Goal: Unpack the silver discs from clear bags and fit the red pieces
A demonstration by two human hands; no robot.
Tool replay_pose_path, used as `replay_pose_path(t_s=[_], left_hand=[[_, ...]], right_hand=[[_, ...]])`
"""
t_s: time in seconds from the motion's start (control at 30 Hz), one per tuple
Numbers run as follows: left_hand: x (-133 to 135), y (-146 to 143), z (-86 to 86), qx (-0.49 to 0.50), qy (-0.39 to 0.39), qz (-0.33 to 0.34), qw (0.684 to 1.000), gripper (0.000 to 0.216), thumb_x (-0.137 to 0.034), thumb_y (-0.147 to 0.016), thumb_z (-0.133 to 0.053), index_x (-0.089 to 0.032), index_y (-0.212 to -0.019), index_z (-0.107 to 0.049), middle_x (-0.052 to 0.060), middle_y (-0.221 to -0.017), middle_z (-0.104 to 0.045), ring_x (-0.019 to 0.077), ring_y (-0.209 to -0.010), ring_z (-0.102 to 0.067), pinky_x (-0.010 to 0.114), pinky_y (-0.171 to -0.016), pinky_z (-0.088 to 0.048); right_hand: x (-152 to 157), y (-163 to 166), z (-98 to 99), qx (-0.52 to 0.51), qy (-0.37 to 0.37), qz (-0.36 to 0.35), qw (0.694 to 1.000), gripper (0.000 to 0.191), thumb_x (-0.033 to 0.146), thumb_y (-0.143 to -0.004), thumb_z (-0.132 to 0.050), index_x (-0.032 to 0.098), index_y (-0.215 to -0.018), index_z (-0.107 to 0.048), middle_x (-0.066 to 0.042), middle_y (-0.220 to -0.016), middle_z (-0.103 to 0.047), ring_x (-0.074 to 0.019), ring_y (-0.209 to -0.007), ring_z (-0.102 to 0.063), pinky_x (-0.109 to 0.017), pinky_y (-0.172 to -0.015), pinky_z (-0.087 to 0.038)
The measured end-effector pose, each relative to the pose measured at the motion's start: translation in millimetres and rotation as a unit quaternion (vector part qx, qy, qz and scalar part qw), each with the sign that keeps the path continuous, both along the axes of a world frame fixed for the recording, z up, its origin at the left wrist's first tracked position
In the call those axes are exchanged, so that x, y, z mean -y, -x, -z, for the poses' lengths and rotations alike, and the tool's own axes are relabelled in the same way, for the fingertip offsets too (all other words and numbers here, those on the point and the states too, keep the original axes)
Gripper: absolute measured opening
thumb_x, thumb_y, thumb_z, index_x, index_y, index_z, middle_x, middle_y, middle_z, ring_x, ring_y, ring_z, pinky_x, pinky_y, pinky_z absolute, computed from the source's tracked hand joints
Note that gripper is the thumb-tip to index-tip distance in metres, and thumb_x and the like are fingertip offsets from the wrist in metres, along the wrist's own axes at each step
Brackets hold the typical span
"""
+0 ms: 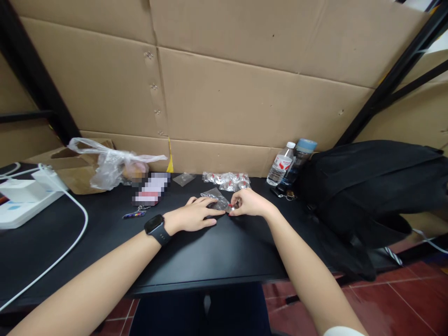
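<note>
A small red-and-silver piece (231,208) sits at the middle of the black table (224,252), pinched between the fingertips of the right hand (249,204). Just beside it to the left lies a small clear bag (217,199). The left hand (196,215) rests flat on the bag's near part, palm down, fingers stretched out and close together. A dark smartwatch (157,229) is on that wrist.

Behind the hands, near the back of the table, lies a heap of filled clear bags (227,179) with the same red and silver inside, and one empty bag (184,178) lies to the left of it. Further left are a blurred card (151,189), a coloured keychain (135,214), and a brown paper bag (75,175) with crumpled plastic film (112,163) over it. A white power strip (23,200) and its cable (75,233) take the far left.

To the right stand a water bottle (280,164) and a blue-capped bottle (297,161), with a black backpack (371,186) filling that end.

Cardboard sheets (245,93) wall in the back, braced by black frame bars (392,79). The table's near edge runs just beneath the forearms, and the stretch between it and the hands is bare. Red floor tiles (395,298) show below on the right.
</note>
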State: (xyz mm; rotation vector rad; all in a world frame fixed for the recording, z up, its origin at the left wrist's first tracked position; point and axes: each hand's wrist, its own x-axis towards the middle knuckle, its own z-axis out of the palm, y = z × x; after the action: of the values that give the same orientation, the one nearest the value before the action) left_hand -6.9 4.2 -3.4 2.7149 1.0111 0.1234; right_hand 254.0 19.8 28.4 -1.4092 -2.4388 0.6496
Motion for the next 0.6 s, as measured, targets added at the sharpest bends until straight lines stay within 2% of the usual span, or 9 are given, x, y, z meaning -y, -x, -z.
replay_pose_path(t_s=[0.27, 0.43, 0.6], left_hand=[[-1, 2, 2.8, -0.015, -0.006, 0.016, 1.000, 0.045, -0.047, -0.100, -0.046, -0.051, -0.145, -0.046, 0.008, -0.162, -0.034, 0.0349, -0.149, -0.029, 0.063, -0.112, -0.024], [-1, 1, 2.7, -0.005, -0.012, 0.022, 1.000, 0.044, -0.045, -0.099, -0.047, -0.051, -0.143, -0.048, 0.008, -0.159, -0.038, 0.0346, -0.146, -0.033, 0.062, -0.112, -0.024], [0, 2, 0.0, 0.012, -0.010, 0.035, 0.999, 0.046, -0.043, -0.098, -0.051, -0.049, -0.144, -0.049, 0.006, -0.160, -0.036, 0.0354, -0.147, -0.032, 0.062, -0.114, -0.024]], right_hand=[[-6, 11, 16.0, -0.056, -0.037, -0.018, 0.998, 0.031, 0.040, -0.070, -0.084, 0.015, -0.087, -0.076, -0.004, -0.074, -0.073, -0.0159, -0.066, -0.065, -0.024, -0.062, -0.046], [-7, 10, 20.2, -0.080, -0.006, -0.065, 0.995, 0.021, 0.025, -0.078, -0.077, 0.016, -0.096, -0.077, -0.005, -0.081, -0.076, -0.0164, -0.069, -0.069, -0.025, -0.065, -0.051], [-12, 13, 23.5, -0.072, -0.076, -0.040, 0.994, 0.008, 0.015, -0.078, -0.076, 0.016, -0.085, -0.074, -0.003, -0.076, -0.072, -0.0139, -0.067, -0.064, -0.023, -0.066, -0.046]])
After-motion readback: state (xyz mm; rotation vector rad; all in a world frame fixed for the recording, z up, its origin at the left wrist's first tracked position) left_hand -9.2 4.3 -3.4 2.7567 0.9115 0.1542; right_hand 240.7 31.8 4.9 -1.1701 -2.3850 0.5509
